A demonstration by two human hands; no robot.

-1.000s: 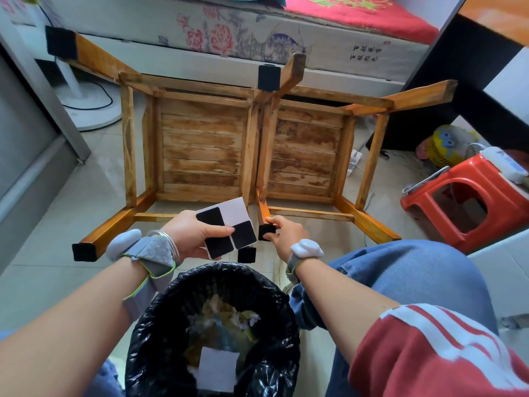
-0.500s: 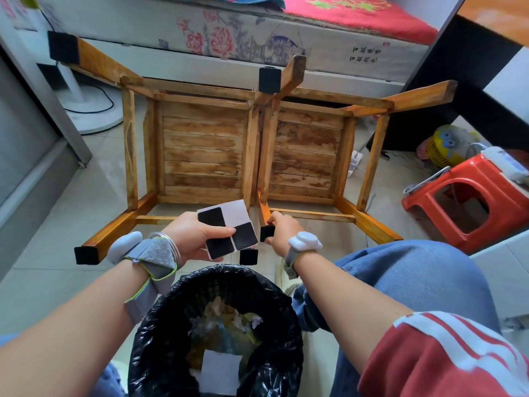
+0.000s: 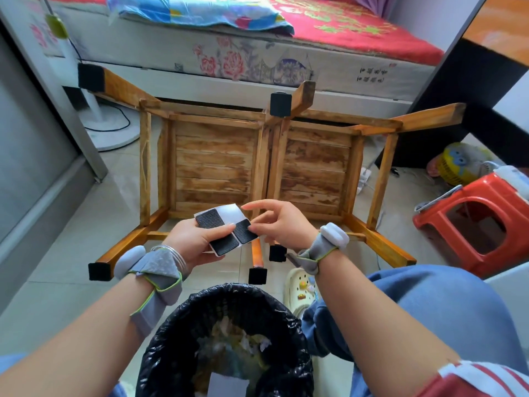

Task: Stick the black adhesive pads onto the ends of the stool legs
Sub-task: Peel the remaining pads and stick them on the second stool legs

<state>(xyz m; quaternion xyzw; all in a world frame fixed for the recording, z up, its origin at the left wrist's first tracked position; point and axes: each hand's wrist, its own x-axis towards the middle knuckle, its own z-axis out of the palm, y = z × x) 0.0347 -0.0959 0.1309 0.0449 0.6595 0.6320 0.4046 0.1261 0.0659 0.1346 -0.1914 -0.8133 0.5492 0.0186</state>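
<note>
Two wooden stools lie on their sides, legs pointing at me. The left stool (image 3: 211, 164) has black pads on all its leg ends, for instance the near left one (image 3: 99, 271). On the right stool (image 3: 315, 167) the near left leg end (image 3: 277, 253) carries a pad, and the leg end at far right (image 3: 458, 110) is bare wood. My left hand (image 3: 189, 242) grips a white backing sheet (image 3: 230, 212) with three black pads. My right hand (image 3: 283, 224) has its thumb tip touching the edge of the right pad (image 3: 243, 232), index finger straight.
A bin with a black bag (image 3: 229, 339) stands between my knees, holding scraps and a white backing sheet. A red plastic stool (image 3: 481, 222) is at right, a fan base (image 3: 108, 130) at left, a bed (image 3: 257, 53) behind, and a slipper (image 3: 300, 287) by the bin.
My right hand left the padded near leg end of the right stool and rose to the sheet in my left hand. The view has tilted up a little.
</note>
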